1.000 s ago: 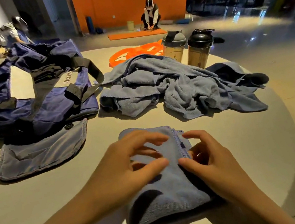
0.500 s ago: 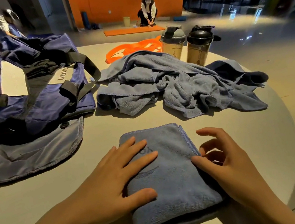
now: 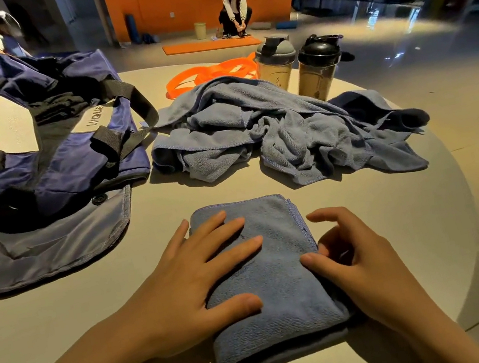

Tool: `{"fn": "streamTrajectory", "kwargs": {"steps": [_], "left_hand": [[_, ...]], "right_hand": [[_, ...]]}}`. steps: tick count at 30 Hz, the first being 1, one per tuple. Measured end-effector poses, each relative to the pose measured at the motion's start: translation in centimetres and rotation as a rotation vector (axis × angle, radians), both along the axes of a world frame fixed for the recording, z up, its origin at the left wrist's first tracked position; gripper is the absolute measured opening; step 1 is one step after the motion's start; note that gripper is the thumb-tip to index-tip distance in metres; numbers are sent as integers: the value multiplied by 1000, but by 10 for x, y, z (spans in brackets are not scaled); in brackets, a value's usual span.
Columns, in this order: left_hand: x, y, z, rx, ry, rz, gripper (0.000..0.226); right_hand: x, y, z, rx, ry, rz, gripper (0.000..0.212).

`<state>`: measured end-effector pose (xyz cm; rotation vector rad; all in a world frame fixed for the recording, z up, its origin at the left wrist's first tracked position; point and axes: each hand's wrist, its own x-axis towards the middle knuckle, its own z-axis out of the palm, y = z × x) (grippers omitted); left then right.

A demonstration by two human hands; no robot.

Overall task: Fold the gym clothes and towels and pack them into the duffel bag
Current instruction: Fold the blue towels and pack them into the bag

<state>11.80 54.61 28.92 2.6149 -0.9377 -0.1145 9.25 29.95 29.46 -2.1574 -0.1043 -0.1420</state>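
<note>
Lettering reading "LIVQUE", partly cut off by a strap, runs along a pale label on the navy duffel bag [image 3: 77,164], which lies open at the far left of the surface [image 3: 346,204]. Dark folded clothes [image 3: 57,105] sit inside its mouth, and a grey-blue flap with a dark button spreads out in front of it. The nearer of two shaker bottles, the one with a grey lid [image 3: 275,62], carries small vertical print that looks like "BLACK"; the rest is too small to read. A black-lidded bottle [image 3: 319,68] stands just beside it.

Nearest the viewer, a folded blue-grey towel [image 3: 279,273] lies flat on the pale, rounded surface. The left hand [image 3: 198,283] rests palm-down on it, fingers straight and spread. The right hand [image 3: 359,259] sits at the towel's right edge, thumb touching the fold and fingers loosely curled, gripping nothing.

Beyond them, a rumpled heap of unfolded blue-grey towels [image 3: 280,130] sprawls across the middle of the surface, with orange resistance bands [image 3: 213,73] behind it.

The room is a gym hall with a glossy floor and an orange back wall. A person [image 3: 234,8] crouches by an orange mat [image 3: 209,45] in the distance.
</note>
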Motion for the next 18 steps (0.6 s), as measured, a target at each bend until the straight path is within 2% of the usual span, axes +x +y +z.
{"fn": "streamTrajectory", "kwargs": {"steps": [8, 14, 18], "left_hand": [[-1, 0, -3, -61, 8, 16, 71], [-5, 3, 5, -254, -1, 26, 69], [-6, -3, -2, -60, 7, -36, 70]], "right_hand": [[3, 3, 12, -143, 65, 26, 46], [-2, -8, 15, 39, -89, -42, 47], [-2, -11, -1, -5, -17, -78, 41]]}}
